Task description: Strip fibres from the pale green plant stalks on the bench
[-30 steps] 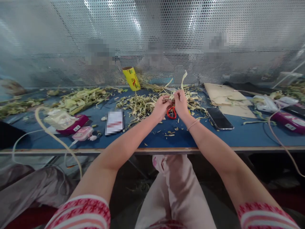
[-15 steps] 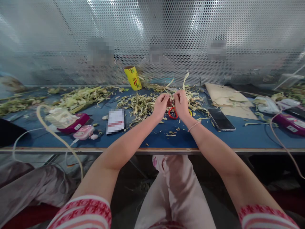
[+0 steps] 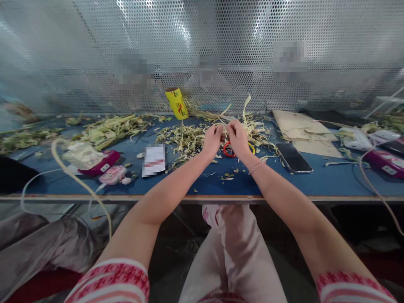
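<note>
Above the table, my left hand [image 3: 213,138] and my right hand [image 3: 236,135] meet with fingertips close together. Both are closed in a pinch. Something small and reddish-brown shows dimly between them, too hidden to name. Right under the hands lie a red loop [image 3: 225,150] and a yellow loop [image 3: 252,147], which look like scissor handles; the rest is covered. Around and behind my hands spreads a heap of dry, pale green plant strips [image 3: 194,136]. A long curled strip [image 3: 245,107] stands up behind my right hand.
A yellow tube [image 3: 177,104] leans behind the heap. On the left are another pile of strips [image 3: 116,128], a white packet [image 3: 154,161], a pink device [image 3: 112,175] and a purple device [image 3: 101,165]. To the right lie a phone [image 3: 294,158] and cardboard [image 3: 303,130]. Perforated metal [image 3: 221,33] closes the back.
My right hand has shifted slightly left toward my left hand, and the fingertips are closer. More of the yellow loop shows. The things on the table stay where they were.
</note>
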The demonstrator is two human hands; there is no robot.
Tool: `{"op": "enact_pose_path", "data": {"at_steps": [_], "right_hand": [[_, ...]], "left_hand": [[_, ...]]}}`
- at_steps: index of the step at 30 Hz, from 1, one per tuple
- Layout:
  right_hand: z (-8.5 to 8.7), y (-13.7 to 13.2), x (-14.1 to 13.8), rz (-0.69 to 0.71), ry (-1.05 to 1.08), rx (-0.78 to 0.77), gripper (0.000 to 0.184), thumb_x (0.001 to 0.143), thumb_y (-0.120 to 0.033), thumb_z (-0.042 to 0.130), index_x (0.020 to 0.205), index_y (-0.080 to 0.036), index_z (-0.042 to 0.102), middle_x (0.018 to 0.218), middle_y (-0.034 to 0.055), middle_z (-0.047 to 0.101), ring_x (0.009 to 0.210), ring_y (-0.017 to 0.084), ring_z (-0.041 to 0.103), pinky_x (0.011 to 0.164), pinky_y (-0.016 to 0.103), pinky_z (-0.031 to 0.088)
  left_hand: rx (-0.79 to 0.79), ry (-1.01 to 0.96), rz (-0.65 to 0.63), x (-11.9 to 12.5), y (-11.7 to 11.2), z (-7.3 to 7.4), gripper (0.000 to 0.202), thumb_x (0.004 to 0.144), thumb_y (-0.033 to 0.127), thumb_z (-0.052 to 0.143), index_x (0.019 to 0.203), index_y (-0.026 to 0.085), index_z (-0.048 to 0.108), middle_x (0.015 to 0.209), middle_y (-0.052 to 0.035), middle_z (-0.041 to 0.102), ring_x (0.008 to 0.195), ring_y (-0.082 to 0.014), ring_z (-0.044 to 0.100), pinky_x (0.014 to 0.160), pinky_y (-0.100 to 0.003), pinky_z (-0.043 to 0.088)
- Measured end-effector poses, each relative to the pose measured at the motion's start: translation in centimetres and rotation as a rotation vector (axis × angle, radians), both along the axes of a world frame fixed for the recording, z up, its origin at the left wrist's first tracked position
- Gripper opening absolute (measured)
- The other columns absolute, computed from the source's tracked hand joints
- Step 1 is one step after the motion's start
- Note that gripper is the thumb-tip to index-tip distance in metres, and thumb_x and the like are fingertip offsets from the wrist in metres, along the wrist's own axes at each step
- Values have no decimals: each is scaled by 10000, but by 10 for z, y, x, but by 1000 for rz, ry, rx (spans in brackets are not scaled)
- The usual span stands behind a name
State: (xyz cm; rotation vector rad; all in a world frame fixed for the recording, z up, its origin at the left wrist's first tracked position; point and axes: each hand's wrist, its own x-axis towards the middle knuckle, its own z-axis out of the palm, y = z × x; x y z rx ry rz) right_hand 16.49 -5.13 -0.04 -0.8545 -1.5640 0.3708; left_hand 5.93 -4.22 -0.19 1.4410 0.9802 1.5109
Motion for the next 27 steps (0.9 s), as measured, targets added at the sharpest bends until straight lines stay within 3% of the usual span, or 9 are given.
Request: {"op": "enact_pose_path", "data": {"at_steps": [3, 9, 16, 21, 27], "right_hand": [[-1, 3, 0, 56, 18, -15, 156, 875, -224, 471, 733, -215, 407, 646, -47, 410, 604, 96, 397, 630, 267, 356], [0, 7, -1, 124, 42, -77, 180, 866, -215, 504, 714, -216, 408, 588, -67, 386, 546, 85, 383, 568, 254, 330], [0, 7, -2, 269, 91, -133, 214, 877, -296, 544, 722, -222, 417, 545, -75, 415, 475, 81, 414, 504, 250, 331], [0, 11, 3, 380, 156, -182, 332, 802, -470, 643, 718, -223, 438, 525, -75, 430, 456, 78, 409, 475, 243, 333], [-1, 13, 10, 483, 232, -273, 416, 729, -571, 680, 740, -229, 443, 525, -80, 424, 452, 78, 400, 456, 235, 339]], "left_hand": [[-21, 22, 4, 0, 3, -1, 361, 903, 468, 483, 680, 192, 417, 536, 45, 425, 469, -79, 405, 518, -248, 345], [81, 197, 153, -5, 2, 1, 281, 926, 349, 477, 695, 200, 421, 502, 55, 426, 465, -94, 410, 529, -260, 325], [93, 147, 258, -6, 3, 1, 264, 910, 319, 508, 688, 199, 430, 513, 56, 424, 510, -102, 422, 572, -267, 331], [79, 98, 204, -6, 5, 2, 274, 899, 350, 531, 690, 198, 440, 504, 61, 402, 479, -95, 388, 534, -263, 306], [132, 110, 157, -6, 4, 1, 280, 895, 385, 536, 703, 207, 434, 525, 55, 408, 491, -99, 394, 536, -262, 319]]}}
